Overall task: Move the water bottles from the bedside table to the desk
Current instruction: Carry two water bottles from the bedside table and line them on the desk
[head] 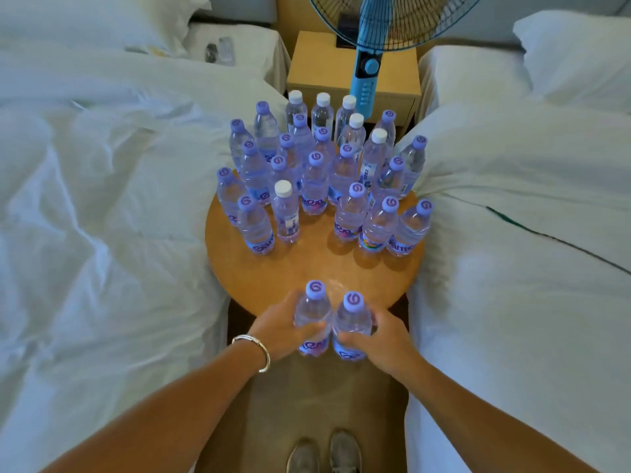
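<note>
Bottles in both fists at the near edge of the round bench (307,268), one per grip.

My left hand (276,327) wraps one purple-capped bottle (312,312) mid-body, my right hand (377,332) the other bottle (351,320), the two touching. They look full, so likely weighty, with thin walls that would give under squeeze and slick labels; holding around the waist seems safest. The remaining bottles (314,186) stand crowded behind.

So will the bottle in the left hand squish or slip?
The bottle in the left hand looks thin, clear and full, so probably heavy and a bit squashy. The left hand wraps it fully, so slipping seems unlikely.
</note>
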